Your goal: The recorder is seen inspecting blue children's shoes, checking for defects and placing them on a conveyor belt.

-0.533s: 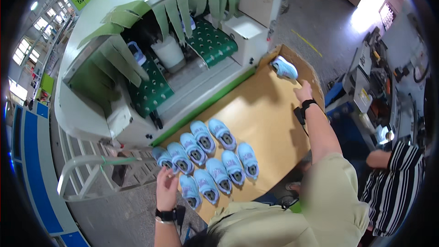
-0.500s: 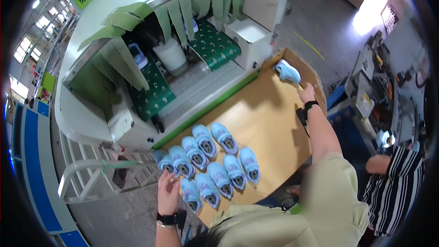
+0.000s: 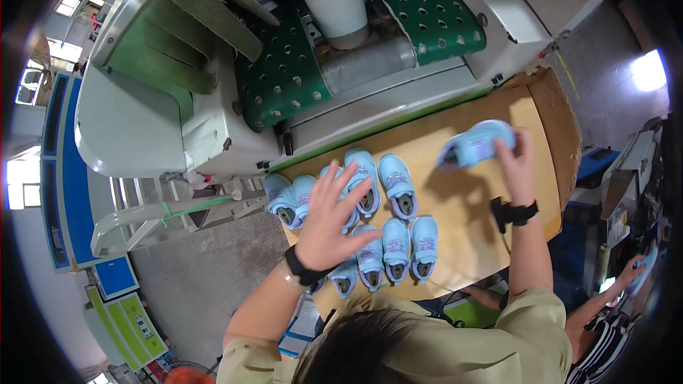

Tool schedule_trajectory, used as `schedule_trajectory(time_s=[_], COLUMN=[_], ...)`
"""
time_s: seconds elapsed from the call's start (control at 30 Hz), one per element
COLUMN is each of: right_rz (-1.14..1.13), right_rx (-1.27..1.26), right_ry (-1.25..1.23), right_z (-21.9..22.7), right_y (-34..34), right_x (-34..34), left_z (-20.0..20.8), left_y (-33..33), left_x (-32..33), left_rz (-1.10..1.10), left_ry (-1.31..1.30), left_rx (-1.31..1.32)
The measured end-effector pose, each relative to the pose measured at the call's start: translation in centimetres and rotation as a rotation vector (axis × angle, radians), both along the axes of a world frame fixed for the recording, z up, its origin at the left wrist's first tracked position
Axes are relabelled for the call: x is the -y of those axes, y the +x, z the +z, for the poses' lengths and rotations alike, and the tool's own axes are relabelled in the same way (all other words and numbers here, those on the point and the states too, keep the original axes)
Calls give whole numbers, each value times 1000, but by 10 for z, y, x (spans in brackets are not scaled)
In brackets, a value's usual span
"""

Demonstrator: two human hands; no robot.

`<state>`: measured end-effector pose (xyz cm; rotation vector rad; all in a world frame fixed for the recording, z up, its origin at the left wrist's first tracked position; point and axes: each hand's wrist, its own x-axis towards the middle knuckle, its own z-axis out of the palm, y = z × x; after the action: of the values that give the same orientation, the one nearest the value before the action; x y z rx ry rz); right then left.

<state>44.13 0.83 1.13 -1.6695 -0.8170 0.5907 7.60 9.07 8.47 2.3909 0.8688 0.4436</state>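
Note:
My right hand grips a light blue shoe by its side, raised over the right part of the tan table. The shoe lies sideways, its toe pointing right. Over the left part of the table hovers my left hand, empty, its fingers spread. Beneath and beside it stand two rows of light blue shoes, among them a far-row shoe and a near-row shoe, with dark insides facing me. My left hand hides some of them. A dark band circles each wrist.
Beyond the table a pale machine has green perforated belts, hanging fabric strips and a white bucket. A cardboard wall edges the table's right end. At left is a metal rail. Another person's arm shows lower right.
My right hand has brought the shoe from the table's far right corner nearer the rows and turned it. My left hand has moved right and up, over the shoes. The view has shifted.

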Motion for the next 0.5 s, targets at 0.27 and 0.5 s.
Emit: schedule_trajectory(time_s=[0.27, 0.5], right_rz=[454, 737], right_rx=[-841, 339], right_ry=[-115, -111], right_z=[0, -32], right_y=[-143, -134], right_x=[-6, 3], left_z=[41, 52], left_y=[30, 39], left_x=[-25, -158], left_rz=[381, 683], left_ry=[-410, -71], left_rx=[596, 516])
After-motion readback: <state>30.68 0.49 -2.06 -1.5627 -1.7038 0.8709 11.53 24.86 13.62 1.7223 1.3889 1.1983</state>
